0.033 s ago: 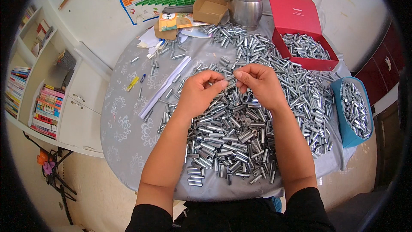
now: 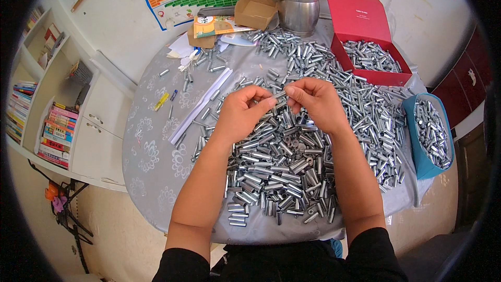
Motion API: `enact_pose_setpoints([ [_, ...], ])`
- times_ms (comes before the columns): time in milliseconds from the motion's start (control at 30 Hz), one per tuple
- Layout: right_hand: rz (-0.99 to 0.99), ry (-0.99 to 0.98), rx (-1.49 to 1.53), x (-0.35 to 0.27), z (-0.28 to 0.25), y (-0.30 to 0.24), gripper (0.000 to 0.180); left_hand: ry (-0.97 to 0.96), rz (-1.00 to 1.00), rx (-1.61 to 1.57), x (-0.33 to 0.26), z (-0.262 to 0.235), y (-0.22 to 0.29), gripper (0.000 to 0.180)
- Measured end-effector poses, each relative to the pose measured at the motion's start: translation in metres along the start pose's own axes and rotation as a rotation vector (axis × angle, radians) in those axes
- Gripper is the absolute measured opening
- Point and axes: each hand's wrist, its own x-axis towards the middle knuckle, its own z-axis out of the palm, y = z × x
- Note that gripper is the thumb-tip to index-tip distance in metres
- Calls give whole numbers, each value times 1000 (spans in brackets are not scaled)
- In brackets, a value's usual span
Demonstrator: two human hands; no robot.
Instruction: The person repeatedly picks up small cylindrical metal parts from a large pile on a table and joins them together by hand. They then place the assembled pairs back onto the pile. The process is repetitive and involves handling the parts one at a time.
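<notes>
Both hands met above the big heap of metal sleeves (image 2: 282, 162), the left hand (image 2: 241, 110) and right hand (image 2: 314, 103) with fingers pinched together on one small sleeve (image 2: 278, 95) between them. Judging by the part-filled red box (image 2: 365, 31) and blue bin (image 2: 417, 151) right of the heap, most sleeves remained unsorted. The heap lay on a round, grey-clothed tabletop (image 2: 151, 156), with white shelves of books (image 2: 55, 133) to its left.

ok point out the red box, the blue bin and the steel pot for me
red box (image 2: 353, 16), head view, on its raised lid
blue bin (image 2: 416, 149), head view, on its near outer wall
steel pot (image 2: 299, 9), head view, on its shiny side
</notes>
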Motion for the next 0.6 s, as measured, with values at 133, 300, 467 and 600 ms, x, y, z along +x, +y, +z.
enact_pose_setpoints([
  [133,26,84,-13,1,-6,1,18,-69,-17,62,-1,-16,-2,12],
  [300,17,147,-55,2,-13,7,18,-325,59,389,-12,-38,15,17],
  [467,-66,241,-298,2,-14,11,24,-628,128,542,-17,-44,23,22],
  [600,-61,277,-216,3,-9,10,25,-697,214,699,-24,-43,21,20],
])
